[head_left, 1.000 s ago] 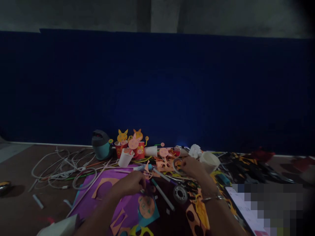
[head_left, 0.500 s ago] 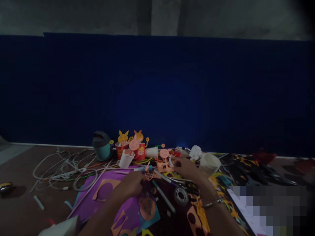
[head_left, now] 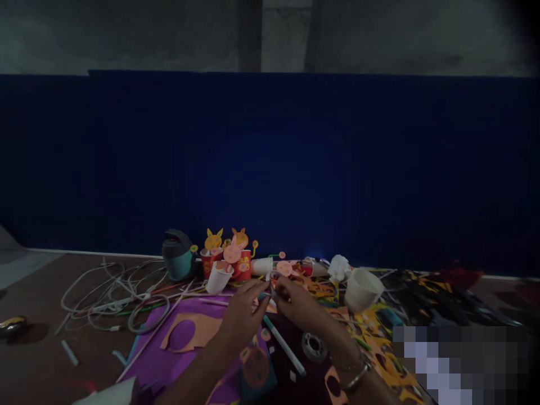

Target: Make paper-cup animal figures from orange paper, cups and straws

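Note:
My right hand [head_left: 291,298] grips a small pale ring that looks like a roll of tape [head_left: 272,275], above the middle of the cluttered table. Close against it, my left hand [head_left: 247,312] has thumb and fingertips pinched together; what lies between them is too small to make out. Under the hands are a marker with a teal end [head_left: 284,346] and a larger tape roll [head_left: 314,347] lying flat. An orange paper animal face [head_left: 255,365] rests on a blue piece by my left forearm.
Red cups with paper animal faces [head_left: 242,264] stand at the back beside a tipped white cup [head_left: 219,277] and a teal-grey container [head_left: 179,256]. Purple sheet [head_left: 189,360], tangled white cables [head_left: 105,292], a cream cup [head_left: 363,289] and yellow cut-out scraps [head_left: 379,349] surround the hands.
My right hand has moved left with the pale ring, and my left hand has come up beside it. The two hands now meet over the table's middle.

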The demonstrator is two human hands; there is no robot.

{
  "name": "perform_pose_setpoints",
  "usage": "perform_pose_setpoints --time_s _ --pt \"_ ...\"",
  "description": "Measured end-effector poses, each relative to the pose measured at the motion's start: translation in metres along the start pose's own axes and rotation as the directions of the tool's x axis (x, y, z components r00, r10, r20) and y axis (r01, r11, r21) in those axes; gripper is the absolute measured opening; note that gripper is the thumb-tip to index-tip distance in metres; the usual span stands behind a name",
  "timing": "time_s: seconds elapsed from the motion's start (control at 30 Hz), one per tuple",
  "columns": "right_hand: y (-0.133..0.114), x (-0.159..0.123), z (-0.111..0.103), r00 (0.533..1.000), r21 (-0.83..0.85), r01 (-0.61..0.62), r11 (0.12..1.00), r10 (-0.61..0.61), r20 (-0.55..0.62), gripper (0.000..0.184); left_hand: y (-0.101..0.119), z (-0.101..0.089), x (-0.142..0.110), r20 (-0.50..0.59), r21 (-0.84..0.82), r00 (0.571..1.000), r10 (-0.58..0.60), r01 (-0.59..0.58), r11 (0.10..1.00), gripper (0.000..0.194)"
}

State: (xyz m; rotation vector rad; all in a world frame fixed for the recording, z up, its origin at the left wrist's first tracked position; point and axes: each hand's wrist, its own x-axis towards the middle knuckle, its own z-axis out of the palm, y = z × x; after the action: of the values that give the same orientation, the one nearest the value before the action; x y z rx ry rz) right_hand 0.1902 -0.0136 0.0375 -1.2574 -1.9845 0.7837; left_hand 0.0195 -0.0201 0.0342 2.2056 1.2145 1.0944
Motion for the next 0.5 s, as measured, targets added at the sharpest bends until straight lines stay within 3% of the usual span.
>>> perform_pose_setpoints --time_s 0.23,0.33,0.5 --pt "-0.003 -0.003 0.002 0.999 -0.011 0.037 0.999 -0.037 0.036 0.009 -0.004 0.010 -0.004 -0.111 -0.073 0.992 -0.057 0.049 0.996 0.025" --pt "-0.008 -0.004 0.000 0.999 -0.061 0.034 0.998 -0.031 0.044 0.007 -0.004 0.010 -0.002 -0.113 -0.161 0.987 -0.117 0.098 0.982 0.017" --pt "-0.017 -0.005 -0.001 0.997 -0.147 0.064 0.987 -0.057 0.049 0.021 -0.005 0.009 0.003 -0.106 -0.260 0.972 -0.210 0.177 0.949 0.011"
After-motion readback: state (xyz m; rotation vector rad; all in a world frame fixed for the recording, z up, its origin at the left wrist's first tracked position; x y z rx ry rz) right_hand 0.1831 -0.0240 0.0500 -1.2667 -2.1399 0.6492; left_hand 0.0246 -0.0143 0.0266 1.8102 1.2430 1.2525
